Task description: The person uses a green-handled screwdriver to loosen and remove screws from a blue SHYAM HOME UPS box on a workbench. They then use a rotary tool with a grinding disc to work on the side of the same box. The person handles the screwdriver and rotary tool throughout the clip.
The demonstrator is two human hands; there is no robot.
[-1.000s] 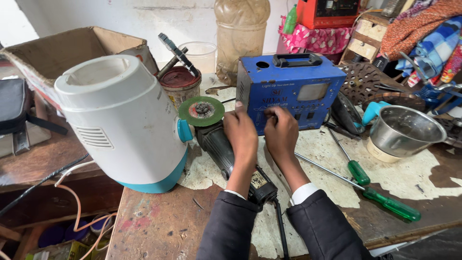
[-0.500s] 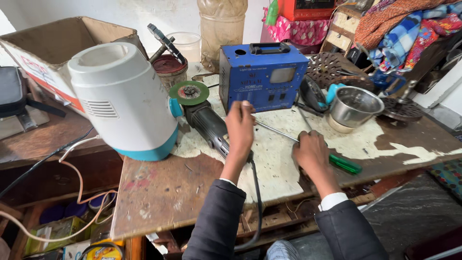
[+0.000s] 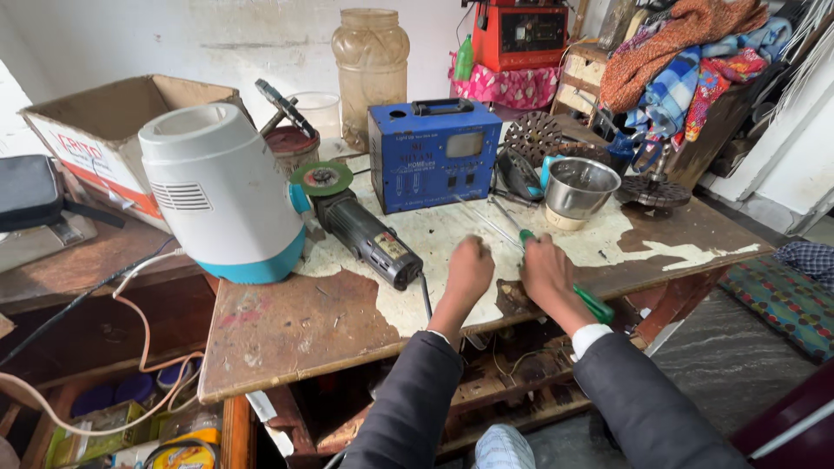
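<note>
A worn wooden table (image 3: 287, 334) carries an angle grinder (image 3: 360, 226), blue metal box (image 3: 432, 156), steel bowl (image 3: 579, 187) and screwdrivers (image 3: 556, 269).

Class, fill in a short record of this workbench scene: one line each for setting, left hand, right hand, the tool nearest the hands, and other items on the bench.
Setting: worn wooden workbench with peeling paint
Left hand: resting on the bench, holding nothing visible
Right hand: over green-handled screwdrivers; grip unclear
Nearest tool: angle grinder with green disc, lying flat
Other items: blue metal box, white and teal appliance, steel bowl, cardboard box
</note>
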